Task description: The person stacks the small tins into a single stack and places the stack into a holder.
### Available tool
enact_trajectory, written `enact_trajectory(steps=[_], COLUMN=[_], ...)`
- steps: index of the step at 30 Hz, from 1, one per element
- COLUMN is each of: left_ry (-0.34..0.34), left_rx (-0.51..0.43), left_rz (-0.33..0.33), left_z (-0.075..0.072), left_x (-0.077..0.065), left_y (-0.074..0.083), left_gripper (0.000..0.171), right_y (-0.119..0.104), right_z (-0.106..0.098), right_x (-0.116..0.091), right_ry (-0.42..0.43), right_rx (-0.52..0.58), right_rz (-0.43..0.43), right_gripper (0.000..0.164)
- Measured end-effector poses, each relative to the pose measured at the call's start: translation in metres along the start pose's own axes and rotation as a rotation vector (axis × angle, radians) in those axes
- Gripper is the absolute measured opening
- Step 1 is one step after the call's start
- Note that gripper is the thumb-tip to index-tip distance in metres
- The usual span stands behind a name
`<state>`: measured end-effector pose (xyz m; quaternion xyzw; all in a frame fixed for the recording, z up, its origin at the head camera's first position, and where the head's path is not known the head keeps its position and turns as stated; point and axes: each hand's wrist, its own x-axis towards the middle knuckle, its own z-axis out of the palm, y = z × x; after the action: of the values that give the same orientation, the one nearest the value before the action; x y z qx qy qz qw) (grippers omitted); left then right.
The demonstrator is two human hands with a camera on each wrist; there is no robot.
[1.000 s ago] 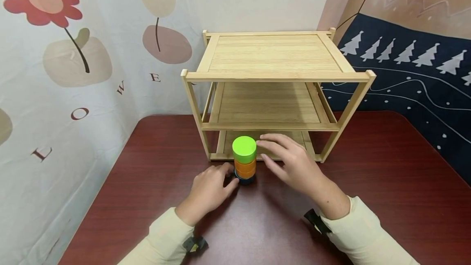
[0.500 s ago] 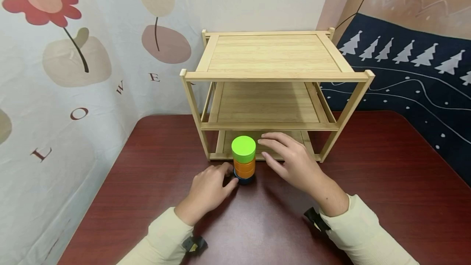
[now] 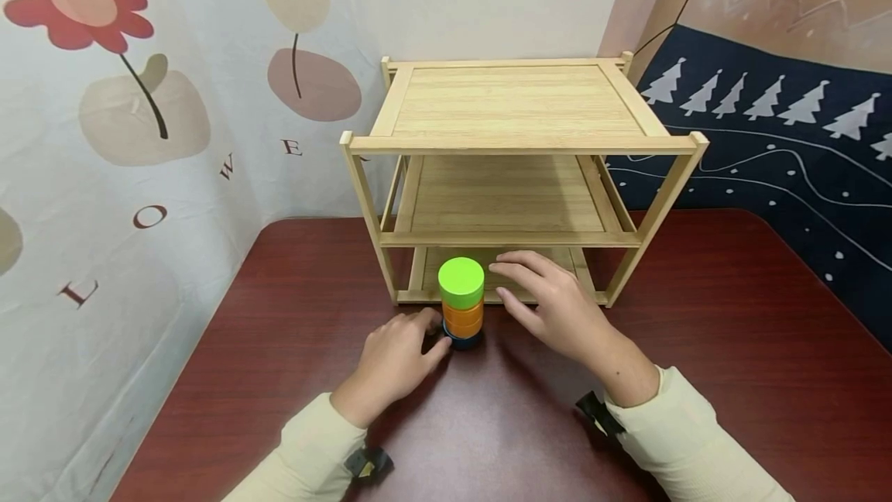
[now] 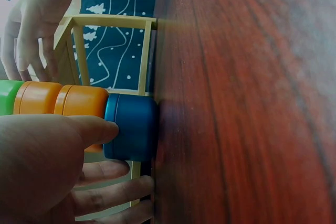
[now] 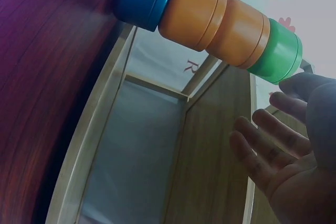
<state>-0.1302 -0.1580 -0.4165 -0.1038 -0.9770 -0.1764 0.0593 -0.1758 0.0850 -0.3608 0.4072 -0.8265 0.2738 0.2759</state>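
Observation:
A stack of small round jars stands upright on the table: a blue jar (image 4: 134,129) at the bottom, two orange jars (image 3: 463,319) above it, and a green jar (image 3: 461,283) on top. My left hand (image 3: 392,362) is low at the stack's left side. Its thumb (image 4: 102,129) overlaps the blue jar's front in the left wrist view, while the other fingers (image 4: 113,192) extend loosely beside the base; firm contact cannot be made out. To the right of the green jar, my right hand (image 3: 557,304) hovers with fingers spread and holds nothing. A small gap separates them in the head view.
Right behind the stack stands a three-tier wooden shelf (image 3: 516,144) on the dark red table (image 3: 293,285). A flower-printed cloth (image 3: 202,37) hangs at the left, and a dark cloth with white trees (image 3: 780,138) at the right.
My right hand has drawn very slightly away from the green jar. The stack and my left hand stay in place; the head view shifts a little.

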Motion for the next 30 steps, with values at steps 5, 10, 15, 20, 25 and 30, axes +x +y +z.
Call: enact_trajectory(steps=[5,10,15,20,25,30], left_ry=[0.001,-0.004,0.001,0.011,0.006,0.005], left_rx=[0.000,0.001,0.002,0.002,0.005,0.007], left_rz=[-0.002,-0.011,-0.014,-0.009,-0.007,-0.006], left_z=[0.0008,0.0011,0.0015,0.0006,0.0005,0.0000], left_x=[-0.0001,-0.0013,-0.0021,-0.0017,-0.0014,-0.0006], left_y=[-0.0001,0.0001,-0.0006,-0.0002,0.0003,0.0011], left_gripper=[0.028,0.029,0.029,0.028,0.029,0.030], right_y=[0.0015,0.0023,0.0025,0.0014,0.0008,0.0003], right_z=[0.0013,0.0038,0.0065,0.0077,0.0090,0.0098], right_x=[-0.0012,-0.0030,-0.0045,-0.0047,-0.0052,-0.0052], right_ry=[-0.029,-0.071,-0.127,-0.219,-0.268,-0.285], right_rx=[0.004,0.015,0.027,-0.004,-0.025,-0.013], right_rz=[0.024,0.058,0.099,0.149,0.164,0.164], right_gripper=[0.030,0.030,0.030,0.031,0.032,0.032])
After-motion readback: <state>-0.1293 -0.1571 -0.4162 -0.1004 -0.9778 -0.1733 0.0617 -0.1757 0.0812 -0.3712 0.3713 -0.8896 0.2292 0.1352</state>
